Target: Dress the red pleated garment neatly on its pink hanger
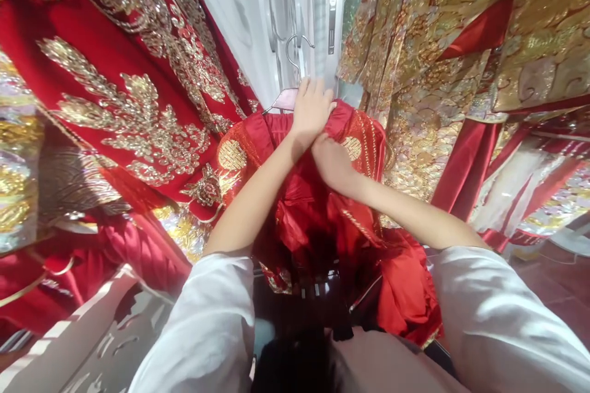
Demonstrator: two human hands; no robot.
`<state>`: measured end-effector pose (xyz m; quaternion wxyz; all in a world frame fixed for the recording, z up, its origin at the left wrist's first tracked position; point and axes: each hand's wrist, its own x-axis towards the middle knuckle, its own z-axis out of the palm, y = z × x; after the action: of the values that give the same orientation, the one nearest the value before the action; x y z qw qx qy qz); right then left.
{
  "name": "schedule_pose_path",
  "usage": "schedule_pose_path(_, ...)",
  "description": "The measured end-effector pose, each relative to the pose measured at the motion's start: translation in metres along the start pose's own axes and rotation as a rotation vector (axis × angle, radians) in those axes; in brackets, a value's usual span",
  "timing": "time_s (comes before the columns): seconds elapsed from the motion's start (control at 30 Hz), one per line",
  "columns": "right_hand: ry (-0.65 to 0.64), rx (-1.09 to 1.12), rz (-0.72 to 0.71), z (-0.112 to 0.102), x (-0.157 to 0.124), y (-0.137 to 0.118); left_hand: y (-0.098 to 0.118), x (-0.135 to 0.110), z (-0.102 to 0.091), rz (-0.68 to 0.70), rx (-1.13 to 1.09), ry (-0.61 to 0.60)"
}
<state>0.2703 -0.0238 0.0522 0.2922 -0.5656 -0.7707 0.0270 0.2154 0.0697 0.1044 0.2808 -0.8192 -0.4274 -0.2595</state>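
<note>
red garment (318, 209) already draped on the pink hanger (286, 98), left hand (312, 109) clamped on its collar, right hand (332, 163) gripping fabric, straightening left

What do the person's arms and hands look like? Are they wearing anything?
Both arms wear loose white short sleeves that end about the elbow, so the forearms are bare. The left hand and the right hand are bare too: no gloves. No rings, watch or bracelets show on them.
</note>
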Motion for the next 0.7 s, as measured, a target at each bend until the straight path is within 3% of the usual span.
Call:
schedule_pose_path(0.03, 0.007, -0.023, 0.047, 0.012, -0.001, 0.006, -0.003, -0.005, -0.006, 0.031, -0.026, -0.004)
schedule_pose_path(0.1, 0.059, -0.073, 0.136, 0.017, -0.001, 0.021, -0.015, -0.022, -0.022, 0.042, -0.089, 0.006)
schedule_pose_path(0.17, 0.151, -0.074, 0.141, 0.001, -0.001, 0.042, -0.033, -0.045, -0.039, -0.048, -0.118, 0.049)
schedule_pose_path(0.23, 0.361, -0.08, 0.148, -0.021, 0.001, 0.068, -0.056, -0.073, -0.051, -0.217, -0.119, 0.07)
schedule_pose_path(0.3, 0.537, -0.106, 0.155, -0.035, 0.004, 0.096, -0.079, -0.097, -0.054, -0.362, -0.149, 0.002)
schedule_pose_path(0.33, 0.564, -0.123, 0.169, -0.035, 0.006, 0.109, -0.089, -0.106, -0.052, -0.397, -0.175, -0.045)
schedule_pose_path(0.43, 0.564, -0.136, 0.219, -0.017, 0.012, 0.136, -0.107, -0.119, -0.043, -0.398, -0.214, -0.117)
schedule_pose_path(0.57, 0.63, 0.015, 0.144, 0.013, 0.012, 0.146, -0.113, -0.114, -0.04, -0.355, -0.183, -0.112)
schedule_pose_path(0.63, 0.546, 0.182, 0.12, 0.011, 0.007, 0.149, -0.119, -0.11, -0.043, -0.331, -0.184, -0.119)
schedule_pose_path(0.7, 0.46, 0.348, 0.095, -0.005, 0.004, 0.154, -0.129, -0.107, -0.047, -0.315, -0.193, -0.128)
